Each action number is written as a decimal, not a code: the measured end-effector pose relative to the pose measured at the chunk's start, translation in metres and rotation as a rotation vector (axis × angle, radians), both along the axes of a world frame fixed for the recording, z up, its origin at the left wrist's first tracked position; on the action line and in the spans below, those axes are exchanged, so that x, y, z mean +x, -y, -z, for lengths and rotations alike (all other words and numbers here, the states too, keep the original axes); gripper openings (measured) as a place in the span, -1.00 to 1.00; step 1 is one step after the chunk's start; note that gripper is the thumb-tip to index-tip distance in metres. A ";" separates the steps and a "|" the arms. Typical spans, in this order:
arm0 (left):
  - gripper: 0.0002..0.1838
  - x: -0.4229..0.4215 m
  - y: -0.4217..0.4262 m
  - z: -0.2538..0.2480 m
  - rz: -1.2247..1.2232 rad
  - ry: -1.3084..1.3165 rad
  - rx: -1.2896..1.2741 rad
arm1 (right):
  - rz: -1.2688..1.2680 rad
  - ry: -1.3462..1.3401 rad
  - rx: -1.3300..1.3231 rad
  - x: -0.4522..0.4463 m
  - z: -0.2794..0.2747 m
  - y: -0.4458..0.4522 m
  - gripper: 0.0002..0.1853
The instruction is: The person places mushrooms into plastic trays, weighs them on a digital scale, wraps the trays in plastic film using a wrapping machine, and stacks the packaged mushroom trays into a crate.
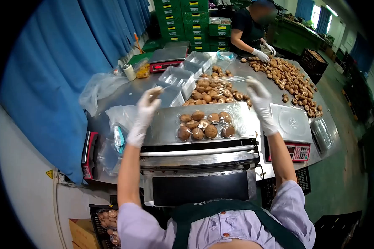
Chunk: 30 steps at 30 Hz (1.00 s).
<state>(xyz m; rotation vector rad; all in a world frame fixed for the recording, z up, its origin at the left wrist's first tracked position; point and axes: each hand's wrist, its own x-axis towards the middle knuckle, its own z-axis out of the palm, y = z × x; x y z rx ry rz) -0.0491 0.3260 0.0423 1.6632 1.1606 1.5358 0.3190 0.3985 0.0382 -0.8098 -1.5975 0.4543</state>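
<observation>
My left hand (147, 107), in a white glove, is raised with its fingers pinched on one end of a clear plastic film (203, 81). The other end is held by my right hand (258, 94), also gloved, and the film stretches between them. A small brown patch shows at my left fingertips; I cannot make out what it is. Below and nearer me, a clear tray of mushrooms (210, 131) sits on the metal plate of the wrapping machine (199, 154). Loose mushrooms (212, 89) lie in a pile beyond the film.
Clear trays (176, 79) are stacked behind. One scale (293, 128) stands at right, another (168, 58) at the back. A bottle (129, 72) and plastic bags (99, 89) lie left. Across the table, a gloved person (251, 35) handles more mushrooms (289, 76). Green crates (183, 25) rise behind.
</observation>
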 end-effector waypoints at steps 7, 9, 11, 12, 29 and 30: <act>-0.54 -0.008 -0.055 0.119 -0.105 -1.025 -0.118 | -0.077 0.711 -0.108 0.001 0.127 -0.044 -0.65; -0.54 -0.004 -0.039 0.115 -0.076 -1.024 -0.114 | -0.107 0.664 -0.146 0.010 0.119 -0.031 -0.68; -0.55 -0.008 -0.032 0.115 -0.057 -1.038 -0.095 | -0.187 0.436 -0.251 0.008 0.114 -0.020 -0.67; -0.55 -0.013 -0.026 0.116 0.058 -0.785 -0.151 | -0.192 0.434 -0.255 0.009 0.109 -0.014 -0.67; -0.58 0.039 0.032 0.078 -0.343 -0.652 -0.517 | 0.262 0.749 -0.492 -0.013 0.084 0.053 -0.70; -0.65 0.046 0.044 0.078 -0.365 -0.496 -0.527 | 0.261 0.750 -0.494 -0.009 0.086 0.062 -0.70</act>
